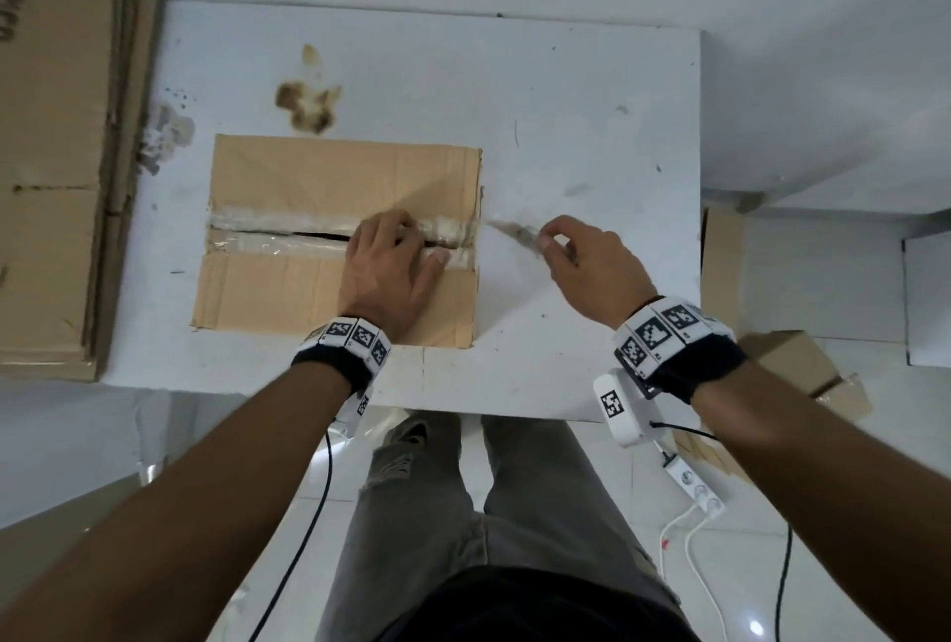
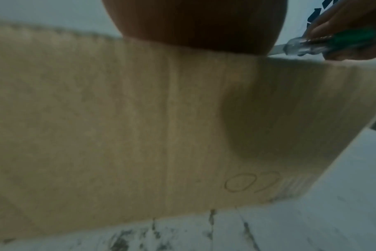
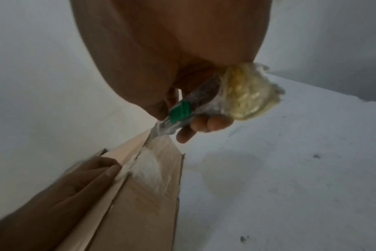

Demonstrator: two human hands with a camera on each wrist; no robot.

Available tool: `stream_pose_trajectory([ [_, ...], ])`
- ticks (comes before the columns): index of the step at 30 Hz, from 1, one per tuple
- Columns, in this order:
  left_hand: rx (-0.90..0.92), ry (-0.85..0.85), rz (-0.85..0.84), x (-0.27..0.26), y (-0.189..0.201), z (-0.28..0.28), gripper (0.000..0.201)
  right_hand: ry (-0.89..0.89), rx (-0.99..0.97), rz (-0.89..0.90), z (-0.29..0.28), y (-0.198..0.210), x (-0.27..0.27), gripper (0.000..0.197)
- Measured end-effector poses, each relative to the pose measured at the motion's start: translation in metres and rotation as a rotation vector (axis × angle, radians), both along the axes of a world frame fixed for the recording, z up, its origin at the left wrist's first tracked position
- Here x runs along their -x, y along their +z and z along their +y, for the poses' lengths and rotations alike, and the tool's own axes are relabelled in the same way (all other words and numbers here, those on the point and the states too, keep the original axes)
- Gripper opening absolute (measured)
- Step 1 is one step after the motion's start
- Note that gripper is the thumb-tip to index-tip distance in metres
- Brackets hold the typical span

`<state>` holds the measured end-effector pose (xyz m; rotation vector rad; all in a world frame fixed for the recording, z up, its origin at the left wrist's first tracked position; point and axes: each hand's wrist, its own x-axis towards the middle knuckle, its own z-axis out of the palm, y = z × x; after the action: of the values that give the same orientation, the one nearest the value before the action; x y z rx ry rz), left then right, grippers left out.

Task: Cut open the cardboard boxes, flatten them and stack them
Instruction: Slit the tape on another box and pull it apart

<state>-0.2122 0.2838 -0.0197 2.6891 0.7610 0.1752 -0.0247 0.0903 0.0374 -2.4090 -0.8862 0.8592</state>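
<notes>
**Blade at the end of the taped seam**

The cardboard box (image 1: pixel 337 240) lies to the left of the right hand (image 1: pixel 592 271), whose fingers are curled round a utility knife (image 3: pixel 178 112). The taped seam (image 1: pixel 288 236) runs straight away from the blade tip (image 3: pixel 152 135), under the left hand (image 1: pixel 391 263) pressed flat on top. The blade is blurred; whether the last stretch of tape is severed cannot be made out

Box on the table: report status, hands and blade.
Left hand flat on box, beside taped seam. Right hand grips cutter, blade at box's right edge. Seam slit partway. Nothing blocking.
</notes>
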Motion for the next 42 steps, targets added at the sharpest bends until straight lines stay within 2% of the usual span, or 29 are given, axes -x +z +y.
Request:
stream_pose_trajectory([
  [4, 0.069, 0.060, -0.106, -0.008, 0.016, 0.010, 0.040, 0.057, -0.073, 0.035, -0.001, 0.010, -0.007, 0.020],
  [10, 0.126, 0.234, -0.305, 0.000, 0.095, 0.065, 0.042, 0.256, -0.336, -0.186, 0.042, 0.055, -0.001, 0.025],
  [14, 0.196, 0.270, -0.318, 0.016, 0.115, 0.083, 0.044, 0.387, -0.424, -0.272, 0.071, 0.081, 0.009, 0.021],
  [18, 0.200, 0.291, -0.348, 0.013, 0.111, 0.081, 0.046, 0.457, -0.426, -0.296, 0.074, 0.084, 0.008, 0.026],
  [23, 0.217, 0.265, -0.345, 0.001, 0.088, 0.064, 0.042, 0.442, -0.355, -0.407, 0.065, 0.068, -0.002, 0.018],
  [26, 0.219, 0.196, -0.338, -0.011, 0.068, 0.048, 0.035, 0.404, -0.261, -0.462, 0.052, 0.046, 0.000, 0.019],
  [32, 0.142, 0.010, -0.182, -0.019, 0.016, 0.005, 0.024, 0.262, -0.096, -0.435, 0.050, -0.010, 0.015, 0.027],
  [35, 0.077, 0.017, -0.186, -0.016, 0.010, -0.001, 0.036, 0.158, -0.095, -0.433, 0.052, -0.018, 0.004, 0.027],
  [38, -0.014, 0.027, -0.103, -0.020, 0.018, 0.005, 0.066, 0.058, -0.185, -0.195, 0.043, -0.024, -0.012, 0.029],
  [40, -0.091, -0.010, -0.064, -0.027, 0.034, 0.011, 0.085, 0.024, -0.172, -0.086, 0.034, -0.027, -0.016, 0.028],
  [41, -0.124, -0.024, -0.054, -0.030, 0.047, 0.014, 0.089, 0.015, -0.136, -0.034, 0.029, -0.029, -0.017, 0.028],
  [42, -0.159, -0.031, -0.046, -0.033, 0.062, 0.018, 0.089, 0.009, -0.103, 0.020, 0.025, -0.033, -0.018, 0.036],
])
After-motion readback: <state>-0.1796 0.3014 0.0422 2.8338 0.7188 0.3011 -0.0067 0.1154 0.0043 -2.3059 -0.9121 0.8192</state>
